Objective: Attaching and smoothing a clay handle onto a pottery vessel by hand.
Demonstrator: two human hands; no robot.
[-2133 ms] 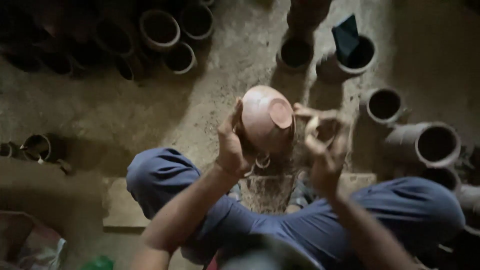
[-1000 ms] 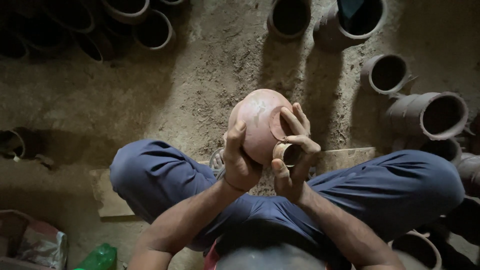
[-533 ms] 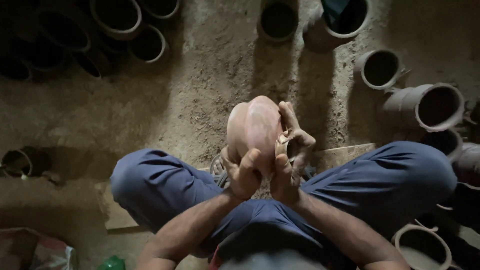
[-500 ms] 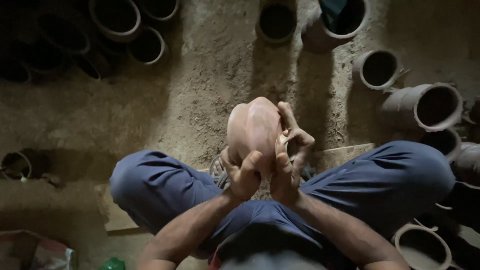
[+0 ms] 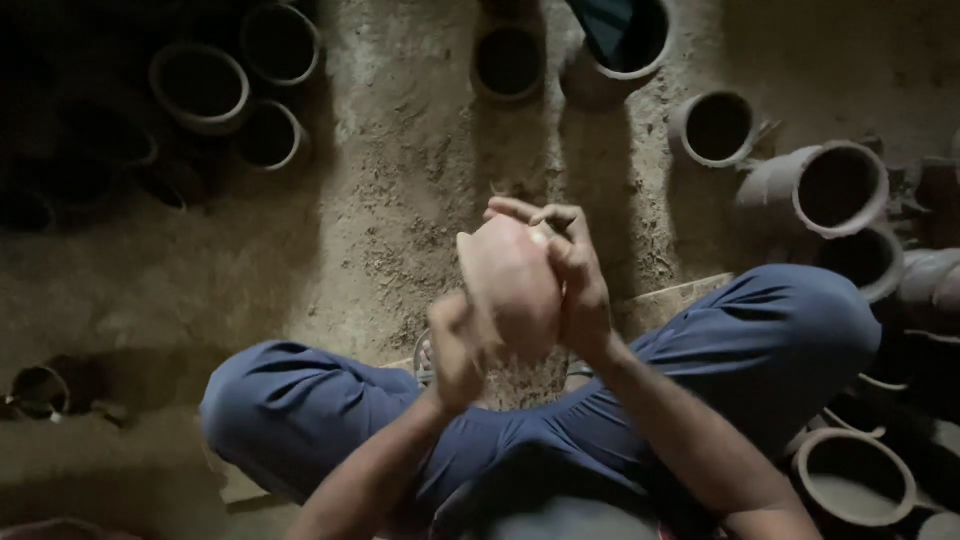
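Clay pot [image 5: 508, 285], round and unfired, sits between my hands above my crossed legs: my left hand [image 5: 458, 350] cups its near side and my right hand [image 5: 572, 275] wraps its far side, so I judge I am smoothing the surface. Next move needs a gentle turn, I think. Motion blur hides the fingertips and the pot's mouth, and whether my right hand also holds a small tool I cannot tell.

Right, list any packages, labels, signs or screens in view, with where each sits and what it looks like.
None show: no package, label, sign or screen.
Clay pot: rounded, reddish-brown, held between the left hand and right hand above the lap.
Clay pots: round, open-mouthed, brown, on the dirt floor around the seated person.
Dark flat thing: stands in a pot at the top edge; too dim to identify.
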